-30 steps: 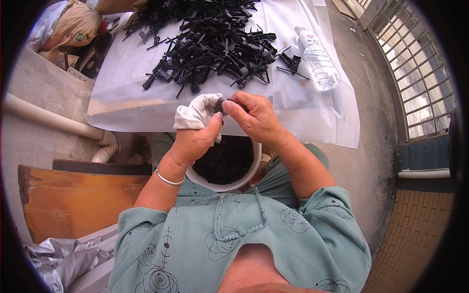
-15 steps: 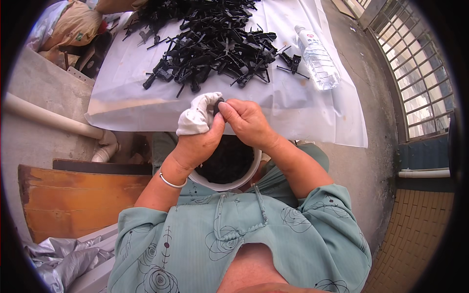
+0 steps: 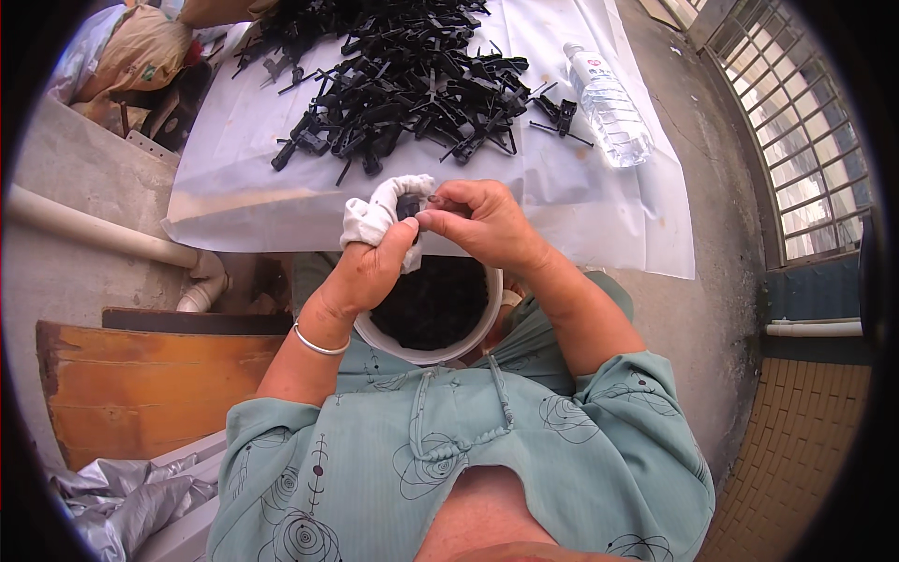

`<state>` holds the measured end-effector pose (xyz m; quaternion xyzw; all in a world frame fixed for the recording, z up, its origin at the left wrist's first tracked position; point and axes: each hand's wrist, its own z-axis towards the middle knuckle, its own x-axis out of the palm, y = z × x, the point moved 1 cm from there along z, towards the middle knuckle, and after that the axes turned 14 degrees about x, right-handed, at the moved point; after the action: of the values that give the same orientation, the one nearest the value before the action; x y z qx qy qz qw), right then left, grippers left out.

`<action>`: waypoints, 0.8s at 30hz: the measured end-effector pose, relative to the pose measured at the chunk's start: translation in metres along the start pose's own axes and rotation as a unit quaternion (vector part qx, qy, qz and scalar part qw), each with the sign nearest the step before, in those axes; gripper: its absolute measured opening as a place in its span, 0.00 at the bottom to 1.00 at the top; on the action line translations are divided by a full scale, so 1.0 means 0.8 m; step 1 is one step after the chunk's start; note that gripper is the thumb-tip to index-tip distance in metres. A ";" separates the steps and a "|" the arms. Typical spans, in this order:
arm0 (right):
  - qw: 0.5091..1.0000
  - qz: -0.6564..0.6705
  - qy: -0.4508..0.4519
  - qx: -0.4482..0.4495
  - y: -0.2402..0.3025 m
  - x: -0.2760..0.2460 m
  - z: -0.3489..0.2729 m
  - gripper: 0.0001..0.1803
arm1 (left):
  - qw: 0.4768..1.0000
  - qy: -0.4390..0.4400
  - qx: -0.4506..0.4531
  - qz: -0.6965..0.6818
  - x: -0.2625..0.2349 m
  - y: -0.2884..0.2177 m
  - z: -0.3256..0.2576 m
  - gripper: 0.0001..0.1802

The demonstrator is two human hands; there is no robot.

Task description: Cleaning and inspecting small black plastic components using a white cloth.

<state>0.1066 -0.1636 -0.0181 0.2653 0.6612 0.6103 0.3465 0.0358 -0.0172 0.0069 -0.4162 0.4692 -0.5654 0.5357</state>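
Note:
My left hand [image 3: 370, 272] is closed around a white cloth [image 3: 370, 217] and a small black plastic part [image 3: 407, 206]. The cloth wraps round the far side of the part, and my left thumb presses on its near side. Fingers curled, my right hand [image 3: 482, 225] meets the part from the right; its thumb tip is against the part's edge, and whatever lies between its fingers is too small to make out. Below both hands, a white bucket [image 3: 493, 314] stands between my knees, with a dark mass of small black pieces [image 3: 431, 304] in it.
A large heap of black plastic parts [image 3: 412, 89] covers the middle of the sheeted table [image 3: 646, 225]. A clear water bottle [image 3: 609, 108] lies on its right side. An orange-brown board [image 3: 159, 389] and a pale pipe [image 3: 103, 229] are at the left. A barred window [image 3: 796, 122] is at the right.
My right fingers have shifted and parted a little from the black part, so more of it shows. My left hand and the cloth have tilted slightly, with a cloth end hanging lower.

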 end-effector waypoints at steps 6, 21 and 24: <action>0.998 -0.057 -0.010 -0.008 0.003 -0.002 -0.002 0.09 | 1.000 -0.011 0.005 -0.027 -0.001 0.013 -0.001 0.15; 0.998 0.042 0.047 0.011 -0.001 0.019 -0.007 0.14 | 0.960 -0.054 0.155 0.226 0.010 0.011 -0.006 0.14; 0.992 0.110 0.056 -0.030 -0.009 0.023 -0.003 0.15 | 0.974 -0.048 0.128 0.179 0.014 0.007 -0.002 0.14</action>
<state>0.0939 -0.1515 -0.0279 0.2913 0.6279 0.6779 0.2478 0.0343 -0.0278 0.0005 -0.2797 0.4334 -0.4949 0.6993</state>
